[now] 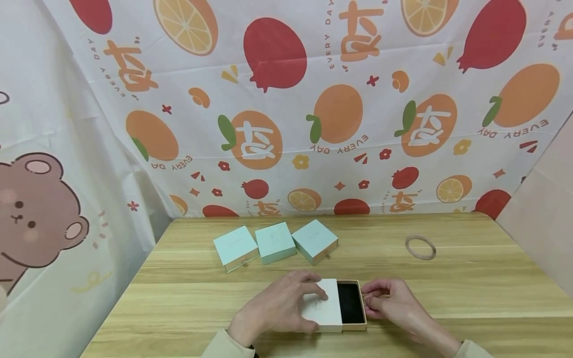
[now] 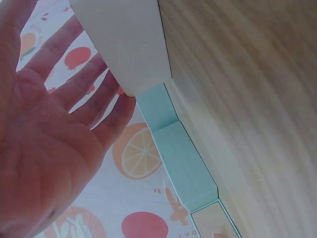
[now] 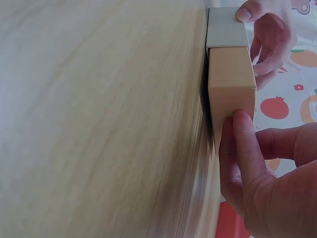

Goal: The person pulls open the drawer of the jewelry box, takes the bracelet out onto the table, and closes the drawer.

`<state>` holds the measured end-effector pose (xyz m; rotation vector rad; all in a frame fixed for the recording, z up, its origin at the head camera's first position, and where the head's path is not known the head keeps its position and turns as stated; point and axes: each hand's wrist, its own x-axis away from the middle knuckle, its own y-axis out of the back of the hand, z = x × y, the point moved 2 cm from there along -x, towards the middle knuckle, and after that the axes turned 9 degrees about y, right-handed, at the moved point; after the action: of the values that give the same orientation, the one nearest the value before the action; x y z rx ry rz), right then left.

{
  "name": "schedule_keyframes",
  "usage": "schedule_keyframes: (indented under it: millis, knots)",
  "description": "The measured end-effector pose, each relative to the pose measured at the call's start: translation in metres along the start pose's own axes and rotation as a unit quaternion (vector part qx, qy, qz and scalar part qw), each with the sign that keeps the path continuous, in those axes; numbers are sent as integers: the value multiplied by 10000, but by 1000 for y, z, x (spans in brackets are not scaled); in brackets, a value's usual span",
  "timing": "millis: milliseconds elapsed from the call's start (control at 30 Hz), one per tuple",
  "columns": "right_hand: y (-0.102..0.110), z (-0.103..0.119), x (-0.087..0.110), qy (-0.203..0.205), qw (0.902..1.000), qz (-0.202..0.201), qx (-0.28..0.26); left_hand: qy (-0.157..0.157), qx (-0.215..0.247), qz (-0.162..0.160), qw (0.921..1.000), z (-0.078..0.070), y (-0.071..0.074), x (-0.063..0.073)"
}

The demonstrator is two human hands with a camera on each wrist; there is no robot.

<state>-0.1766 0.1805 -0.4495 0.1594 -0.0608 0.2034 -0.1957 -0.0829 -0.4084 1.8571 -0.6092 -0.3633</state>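
Observation:
A white drawer-style gift box lies on the table with its inner tray partly out to the right, showing a black lining. My left hand holds the white outer sleeve, thumb on the near side and fingers over the top and far side. At the tray's outer end, my right hand pinches with thumb and fingertips; what they grip there is hidden. In the right wrist view those fingertips lie against the tan end face of the tray.
Three pale mint boxes stand in a row beyond the left hand. A thin ring-shaped bangle lies at the back right of the wooden table. A fruit-printed cloth hangs behind the table.

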Motion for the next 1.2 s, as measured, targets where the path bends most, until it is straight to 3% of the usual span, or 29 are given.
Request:
schedule_keyframes:
  millis: [1200]
  knots:
    - [-8, 0, -5, 23, 9997, 179, -181, 23, 20, -35, 10000, -2, 2, 1]
